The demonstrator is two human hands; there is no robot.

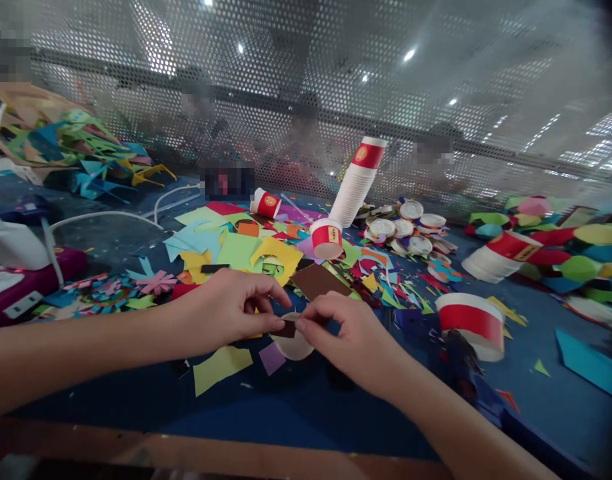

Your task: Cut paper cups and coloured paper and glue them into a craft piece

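A small piece of dark brown paper is held level between both hands. My left hand has its thumb on the piece's left edge, with the index finger arched above. The thumb and forefinger of my right hand pinch together at its right edge. Directly beneath lies a round white piece, partly covered by the fingers; whether it is a cup or a disc is unclear. A larger brown sheet rests just behind my right hand. Purple paper and a pale yellow sheet lie nearby.
Red-and-white paper cups stand around, with a tall leaning cup stack at the back. A dark blue glue gun lies beside my right forearm. Left are a purple power strip and white cable. Coloured scraps cover the middle.
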